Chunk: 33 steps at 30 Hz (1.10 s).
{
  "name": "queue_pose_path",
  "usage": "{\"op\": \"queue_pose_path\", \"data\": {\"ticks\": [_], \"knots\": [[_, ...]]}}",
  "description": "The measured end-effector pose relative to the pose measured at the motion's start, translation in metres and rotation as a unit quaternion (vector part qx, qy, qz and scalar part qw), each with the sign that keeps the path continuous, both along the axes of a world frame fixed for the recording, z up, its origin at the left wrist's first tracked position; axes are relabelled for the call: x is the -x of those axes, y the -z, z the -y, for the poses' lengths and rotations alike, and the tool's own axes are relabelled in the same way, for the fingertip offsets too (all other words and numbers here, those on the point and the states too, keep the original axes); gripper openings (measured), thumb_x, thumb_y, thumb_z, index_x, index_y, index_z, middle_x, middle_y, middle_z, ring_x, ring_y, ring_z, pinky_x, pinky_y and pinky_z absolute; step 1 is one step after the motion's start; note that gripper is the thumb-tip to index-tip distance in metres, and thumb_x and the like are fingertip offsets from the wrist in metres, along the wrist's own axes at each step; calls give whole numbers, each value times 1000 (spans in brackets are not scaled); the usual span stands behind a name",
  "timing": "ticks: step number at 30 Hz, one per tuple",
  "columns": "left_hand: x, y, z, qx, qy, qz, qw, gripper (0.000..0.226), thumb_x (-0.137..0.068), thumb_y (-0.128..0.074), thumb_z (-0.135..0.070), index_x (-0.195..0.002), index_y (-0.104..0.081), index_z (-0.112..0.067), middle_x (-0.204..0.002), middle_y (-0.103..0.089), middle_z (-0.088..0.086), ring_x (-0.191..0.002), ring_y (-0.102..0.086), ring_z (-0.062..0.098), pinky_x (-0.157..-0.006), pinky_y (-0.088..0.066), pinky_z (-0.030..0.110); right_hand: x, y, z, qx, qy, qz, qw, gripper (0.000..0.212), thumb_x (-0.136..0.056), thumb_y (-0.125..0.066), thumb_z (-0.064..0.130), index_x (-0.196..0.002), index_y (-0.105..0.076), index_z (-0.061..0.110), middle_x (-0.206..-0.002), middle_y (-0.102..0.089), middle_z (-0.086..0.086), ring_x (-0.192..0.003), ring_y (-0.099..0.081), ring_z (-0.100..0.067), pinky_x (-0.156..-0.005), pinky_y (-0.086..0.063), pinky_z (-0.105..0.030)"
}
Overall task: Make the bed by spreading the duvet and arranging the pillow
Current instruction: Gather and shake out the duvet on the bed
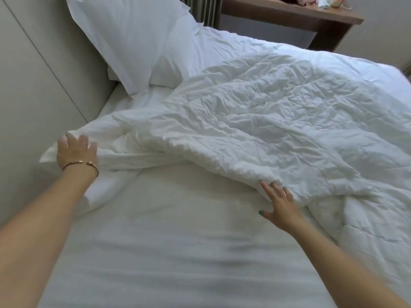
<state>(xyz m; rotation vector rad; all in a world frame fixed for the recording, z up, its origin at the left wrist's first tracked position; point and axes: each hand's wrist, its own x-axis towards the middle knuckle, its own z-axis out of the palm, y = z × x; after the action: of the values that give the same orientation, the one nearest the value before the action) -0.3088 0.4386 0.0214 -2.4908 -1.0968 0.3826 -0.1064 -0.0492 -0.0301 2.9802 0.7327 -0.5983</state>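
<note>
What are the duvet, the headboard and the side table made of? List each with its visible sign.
Crumpled white duvet: soft matte woven fabric over padding, judging by fine creases and puffy quilted edge.
Beige panelled headboard: smooth matte surface with a seam; whether upholstery or laminate is unclear.
Brown side table: wood or wood-look laminate, from its brown tone and flat edges.
</note>
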Motion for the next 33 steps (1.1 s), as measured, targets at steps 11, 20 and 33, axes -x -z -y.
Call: {"op": "queue_pose_path", "data": {"ticks": [11,20,33], "knots": [[4,114,368,397,305,99,860,82,-73,-72,-33,-143,-29,-36,-148,-32,3,-134,-27,29,-103,-24,42,39,15,105,141,178,-10,974,94,-84,-62,57,-148,7,52,-161,6,3,-145,-3,-39,-112,-17,-62],[-30,112,515,475,276,93,830,63,-99,-39,-28,-150,-3,-39,-157,-9,0,-142,-12,27,-113,-14,38,9,8,220,216,159,122,956,98,-71,-52,82,-148,1,52,-160,12,-3,-141,14,-46,-108,3,-68],[-274,127,726,597,-116,363,706,110,-74,-73,-53,-151,2,-29,-154,-19,9,-137,-28,33,-111,-28,49,-202,-26,477,4,-33,158,987,92,-80,-70,8,-138,-24,63,-96,-35,-4,-82,-47,-33,-55,-40,-37]]}}
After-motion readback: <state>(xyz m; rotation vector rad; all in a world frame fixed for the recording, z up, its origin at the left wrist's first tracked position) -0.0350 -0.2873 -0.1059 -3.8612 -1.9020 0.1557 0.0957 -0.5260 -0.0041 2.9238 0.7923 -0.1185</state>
